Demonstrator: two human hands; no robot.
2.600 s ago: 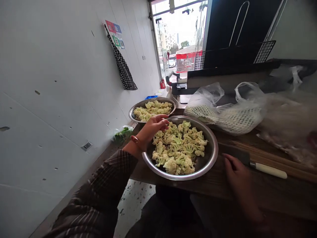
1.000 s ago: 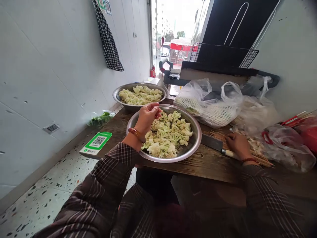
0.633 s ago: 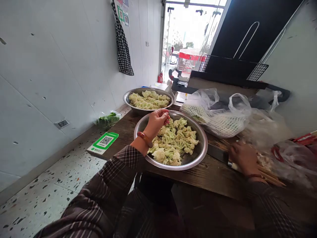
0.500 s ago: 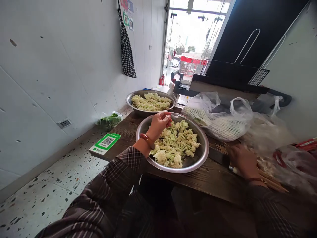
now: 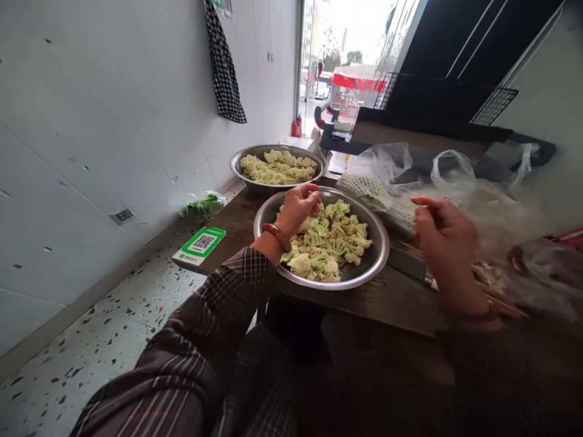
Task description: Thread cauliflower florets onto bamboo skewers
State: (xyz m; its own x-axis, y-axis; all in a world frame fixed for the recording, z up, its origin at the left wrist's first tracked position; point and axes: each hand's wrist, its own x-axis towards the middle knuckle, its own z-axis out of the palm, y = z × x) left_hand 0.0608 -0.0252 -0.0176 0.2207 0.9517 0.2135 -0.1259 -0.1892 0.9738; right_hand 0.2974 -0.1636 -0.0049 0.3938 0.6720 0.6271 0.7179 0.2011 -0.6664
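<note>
My left hand point(image 5: 299, 209) is over the left rim of the near metal bowl point(image 5: 382, 258), its fingers pinched together around something I cannot make out. Cauliflower florets point(image 5: 337, 233) fill much of that bowl. To the right of the bowl, my right hand point(image 5: 444, 240) is raised above the table, thumb and forefinger closed together; anything thin between them is too small to tell. Below it on the dark wooden table point(image 5: 382, 306) lie wooden skewers point(image 5: 505, 303) and a knife point(image 5: 405, 264), partly hidden by my right wrist.
A second metal bowl point(image 5: 234, 165) of cauliflower stands behind the near one. Plastic bags point(image 5: 396, 194) with netted contents lie at the back right. A green QR card point(image 5: 200, 244) lies at the table's left corner, with bagged greens point(image 5: 204, 206) beyond it.
My right hand has lifted from beside the skewers and its fingertips now show in a pinch. My left hand stays over the bowl. The view has tilted down slightly.
</note>
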